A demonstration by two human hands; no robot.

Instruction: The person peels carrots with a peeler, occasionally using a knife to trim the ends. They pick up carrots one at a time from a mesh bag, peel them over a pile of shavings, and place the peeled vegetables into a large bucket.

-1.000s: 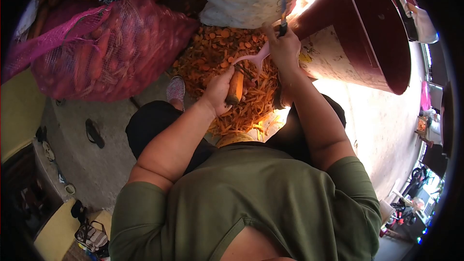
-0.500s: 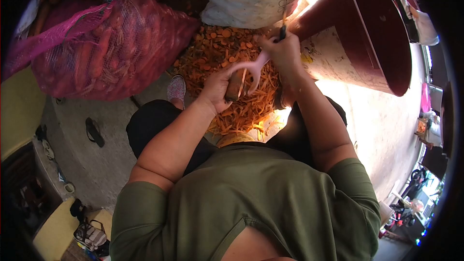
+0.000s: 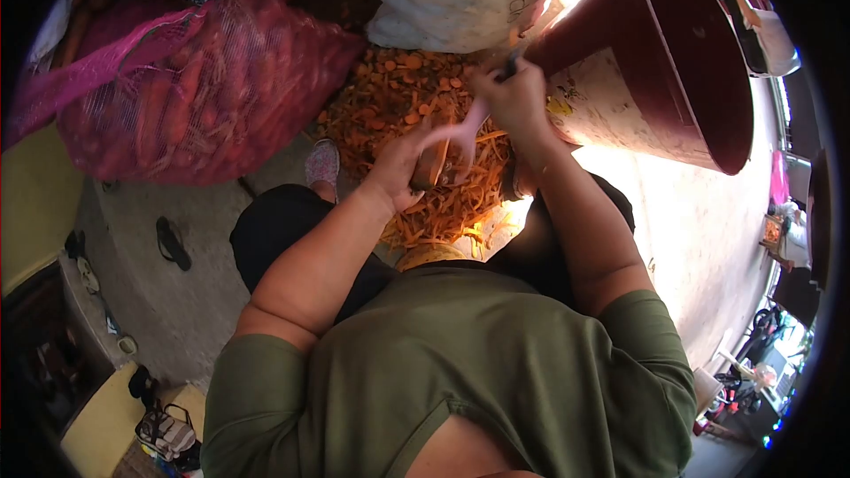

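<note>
My left hand (image 3: pixel 397 166) is closed around a short, thick carrot (image 3: pixel 431 166), its far end towards the peelings. A pink Y-shaped peeler (image 3: pixel 476 117) is gripped in my right hand (image 3: pixel 513 93), its head over the carrot and blurred by motion. A dark handle (image 3: pixel 511 64), like that of a small knife, also sticks up from my right hand; its far part is smeared. Beneath both hands lies a heap of carrot peelings (image 3: pixel 465 212) with round carrot slices (image 3: pixel 412 62) among them.
A pink mesh sack of carrots (image 3: pixel 204 97) stands at the left. A white sack with writing (image 3: pixel 460 0) is at the far side. To the right, a dark red bucket (image 3: pixel 611 18) leans over. A slipper (image 3: pixel 173 243) lies on the floor at left.
My right hand has shifted slightly towards the left with the peeler, and the peeler's head is more blurred over the carrot. My left hand stays nearly in place, the carrot slightly turned.
</note>
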